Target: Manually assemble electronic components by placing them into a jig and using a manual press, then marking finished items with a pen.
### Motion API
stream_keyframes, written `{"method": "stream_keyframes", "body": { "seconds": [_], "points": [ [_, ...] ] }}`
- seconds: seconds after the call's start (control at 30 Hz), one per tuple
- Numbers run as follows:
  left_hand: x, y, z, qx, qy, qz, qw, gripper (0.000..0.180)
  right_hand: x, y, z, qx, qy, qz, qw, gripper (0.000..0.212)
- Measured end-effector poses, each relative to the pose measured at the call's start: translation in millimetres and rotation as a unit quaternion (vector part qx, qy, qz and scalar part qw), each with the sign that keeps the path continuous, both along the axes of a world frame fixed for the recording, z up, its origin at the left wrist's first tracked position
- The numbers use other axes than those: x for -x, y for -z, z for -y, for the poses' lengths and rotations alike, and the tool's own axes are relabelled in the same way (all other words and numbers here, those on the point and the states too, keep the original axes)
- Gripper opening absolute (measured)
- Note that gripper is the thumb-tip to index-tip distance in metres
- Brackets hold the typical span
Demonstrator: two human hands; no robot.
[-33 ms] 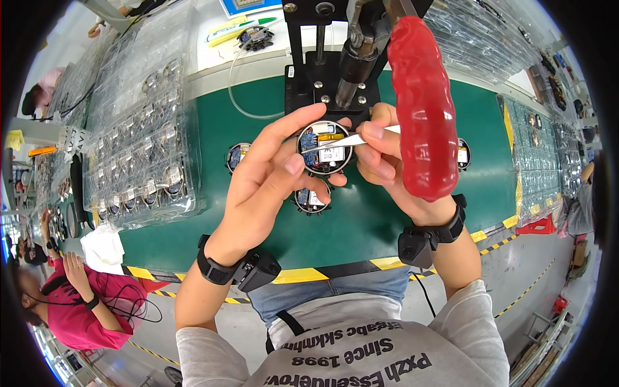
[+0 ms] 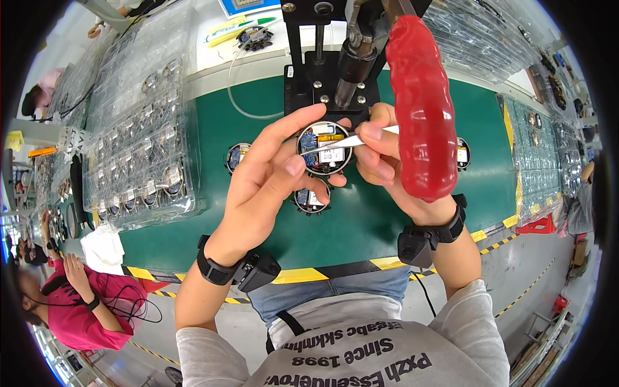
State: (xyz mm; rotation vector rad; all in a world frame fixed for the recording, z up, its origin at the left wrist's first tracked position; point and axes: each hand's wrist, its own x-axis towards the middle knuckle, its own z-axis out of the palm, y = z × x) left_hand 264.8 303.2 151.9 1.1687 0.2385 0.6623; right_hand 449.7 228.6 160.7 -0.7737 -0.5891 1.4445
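Note:
My left hand (image 2: 255,177) is closed round the edge of an open round watch case (image 2: 331,156), thumb and fingers at its rim, above the bench. Inside the case show a blue circuit board, an orange-yellow strip and a white-labelled block. In my right hand (image 2: 380,158) is a pair of silver tweezers (image 2: 352,140), pinched between thumb and fingers. Their tips reach over the blue board near my left thumb. Below lies another watch case (image 2: 309,201), partly hidden by my left fingers. More sit at the left (image 2: 236,157) and the right (image 2: 463,155).
A hand press with a red handle (image 2: 422,109) stands close above my right hand, covering part of it. Clear plastic trays (image 2: 138,145) of round cases are stacked at left; further trays (image 2: 538,155) lie at right. A person in pink (image 2: 97,303) is at lower left.

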Motion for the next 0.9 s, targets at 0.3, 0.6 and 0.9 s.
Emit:
{"method": "stream_keyframes", "body": {
  "seconds": [0.3, 0.6, 0.9],
  "points": [
    [0.4, 1.8, 0.4, -0.036, -0.001, -0.027, 0.999, 0.047, 2.2, -7.5, 4.2, -0.003, 0.023, 0.087, 0.996, 0.011],
    [-2.1, -0.1, 2.8, -0.07, -0.021, -0.055, 0.996, 0.047, 15.3, -7.7, 9.1, -0.018, 0.098, 0.212, 0.972, 0.014],
    [0.4, -3.3, 1.0, -0.046, -0.02, -0.081, 0.995, 0.042, 11.8, -4.6, 8.6, -0.106, 0.148, 0.185, 0.966, 0.012]
  ]
}}
